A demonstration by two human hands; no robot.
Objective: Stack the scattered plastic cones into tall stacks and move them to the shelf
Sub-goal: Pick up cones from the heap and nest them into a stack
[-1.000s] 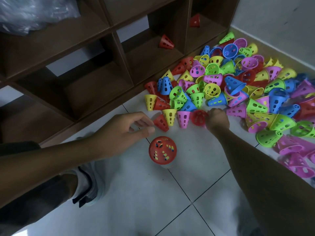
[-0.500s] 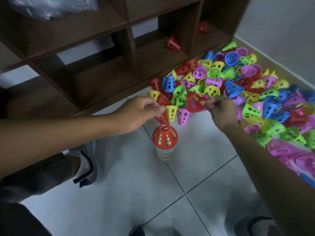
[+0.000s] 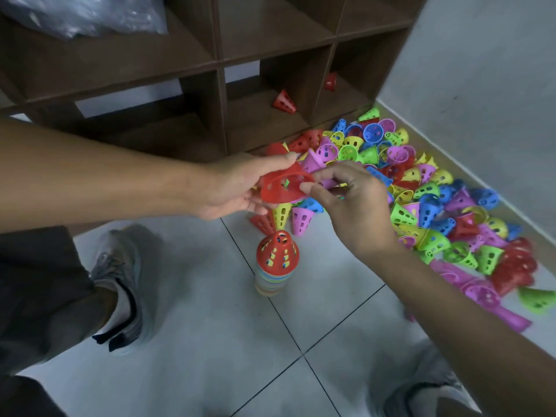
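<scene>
A red cone [image 3: 284,188] is held in the air between both hands, its open mouth toward me. My left hand [image 3: 237,188] grips it from the left with thumb on top. My right hand [image 3: 346,200] pinches its right rim. Below them a tall stack [image 3: 275,266] topped by a red cone stands on the floor tiles. A big pile of scattered cones [image 3: 421,188] in red, yellow, green, blue and pink lies to the right, along the wall. The brown shelf [image 3: 219,64] rises behind, with two red cones [image 3: 284,100] in its lower compartments.
My shoes [image 3: 120,284] stand on the white tiles at left and bottom right. A clear plastic bag [image 3: 84,13] lies on the shelf top left. The grey wall [image 3: 481,85] bounds the pile at right.
Both hands lifted and came together; the red cone picked from the pile's edge is now held between them above the stack. The view shifted, showing more of the shelf.
</scene>
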